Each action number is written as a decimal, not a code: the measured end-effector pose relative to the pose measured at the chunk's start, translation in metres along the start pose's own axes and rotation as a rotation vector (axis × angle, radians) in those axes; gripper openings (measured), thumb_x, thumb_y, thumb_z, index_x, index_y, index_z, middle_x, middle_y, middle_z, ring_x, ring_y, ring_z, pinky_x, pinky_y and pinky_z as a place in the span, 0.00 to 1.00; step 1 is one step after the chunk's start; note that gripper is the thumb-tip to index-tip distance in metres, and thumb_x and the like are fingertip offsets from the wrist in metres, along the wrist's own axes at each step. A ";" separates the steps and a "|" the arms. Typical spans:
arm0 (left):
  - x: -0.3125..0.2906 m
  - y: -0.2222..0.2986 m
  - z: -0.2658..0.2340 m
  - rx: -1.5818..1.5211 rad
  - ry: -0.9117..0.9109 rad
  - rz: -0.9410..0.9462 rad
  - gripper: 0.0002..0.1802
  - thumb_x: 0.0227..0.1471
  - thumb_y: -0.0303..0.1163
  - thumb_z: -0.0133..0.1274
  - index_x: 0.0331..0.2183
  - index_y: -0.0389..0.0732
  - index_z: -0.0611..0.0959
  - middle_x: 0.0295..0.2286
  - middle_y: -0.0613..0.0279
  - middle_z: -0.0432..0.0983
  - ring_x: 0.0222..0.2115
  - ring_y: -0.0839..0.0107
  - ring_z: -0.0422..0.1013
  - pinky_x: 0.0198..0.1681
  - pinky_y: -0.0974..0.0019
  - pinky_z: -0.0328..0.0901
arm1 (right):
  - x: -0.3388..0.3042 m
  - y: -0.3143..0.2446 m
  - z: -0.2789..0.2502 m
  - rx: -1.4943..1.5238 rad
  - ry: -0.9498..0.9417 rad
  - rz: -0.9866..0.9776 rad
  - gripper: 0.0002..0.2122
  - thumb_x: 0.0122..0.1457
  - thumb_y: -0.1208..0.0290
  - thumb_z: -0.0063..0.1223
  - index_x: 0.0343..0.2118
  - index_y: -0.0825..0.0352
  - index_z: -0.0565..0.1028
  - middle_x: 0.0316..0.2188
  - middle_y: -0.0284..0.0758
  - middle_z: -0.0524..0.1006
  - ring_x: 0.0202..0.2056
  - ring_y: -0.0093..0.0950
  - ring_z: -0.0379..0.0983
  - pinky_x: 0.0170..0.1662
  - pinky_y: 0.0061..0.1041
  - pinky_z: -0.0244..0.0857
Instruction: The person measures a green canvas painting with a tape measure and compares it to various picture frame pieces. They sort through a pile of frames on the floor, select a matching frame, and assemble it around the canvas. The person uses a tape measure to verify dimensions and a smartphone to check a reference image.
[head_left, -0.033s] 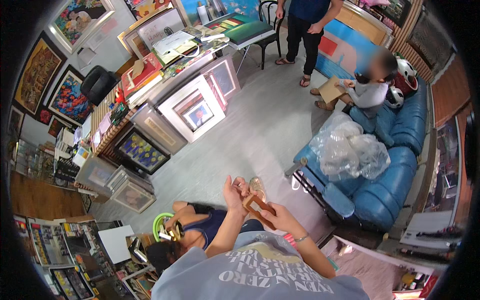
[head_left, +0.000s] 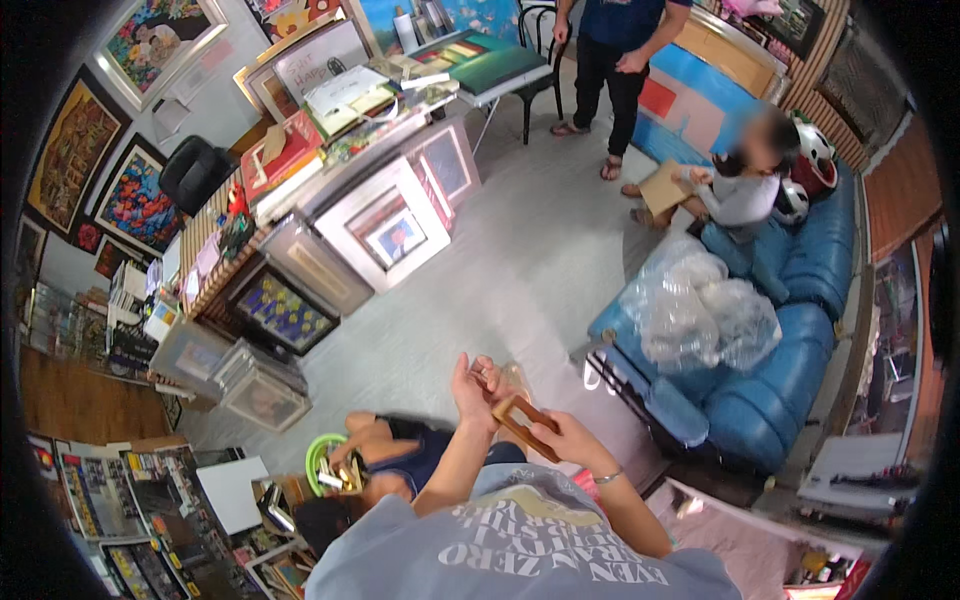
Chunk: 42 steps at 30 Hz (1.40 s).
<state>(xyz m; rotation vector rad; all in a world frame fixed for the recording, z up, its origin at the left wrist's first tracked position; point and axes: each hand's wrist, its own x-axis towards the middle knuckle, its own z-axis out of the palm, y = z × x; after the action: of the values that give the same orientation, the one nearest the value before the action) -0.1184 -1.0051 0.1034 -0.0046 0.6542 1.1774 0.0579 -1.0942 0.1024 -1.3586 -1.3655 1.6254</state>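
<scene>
A small brown wooden frame (head_left: 526, 428), rectangular with an open middle, is tilted in front of my chest. My right hand (head_left: 568, 440) grips its right side, thumb on top, with a bracelet on the wrist. My left hand (head_left: 476, 388) is raised palm up beside the frame's upper left end. Its thumb stands apart and its fingers are loosely curled, with nothing visible in them. Whether that hand touches the frame I cannot tell.
At my left, a crouching person in dark blue reaches into a green basket (head_left: 318, 462) of small pieces. A blue sofa (head_left: 760, 410) with clear plastic wrap (head_left: 690, 310) and a seated person is on the right. Framed pictures (head_left: 390, 235) lean against a cluttered desk; another person stands beyond.
My hands and the wooden frame have shifted only slightly. The crouching person's hand has moved within the green basket, and the seated person's hands have moved a little.
</scene>
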 end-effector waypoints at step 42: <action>0.934 0.194 0.250 0.344 0.233 -0.062 0.26 0.57 0.48 0.53 0.49 0.40 0.71 0.40 0.61 0.74 0.39 0.68 0.71 0.38 0.65 0.65 | 0.979 -0.152 -0.493 1.089 0.542 0.022 0.14 0.61 0.60 0.53 0.42 0.63 0.70 0.40 0.34 0.75 0.41 0.29 0.72 0.45 0.31 0.66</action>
<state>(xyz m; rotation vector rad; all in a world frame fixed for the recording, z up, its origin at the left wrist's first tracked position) 0.0412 -0.0482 -0.0742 0.1290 1.0494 1.0003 0.2207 -0.0078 -0.0327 -0.9734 -0.0598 1.4613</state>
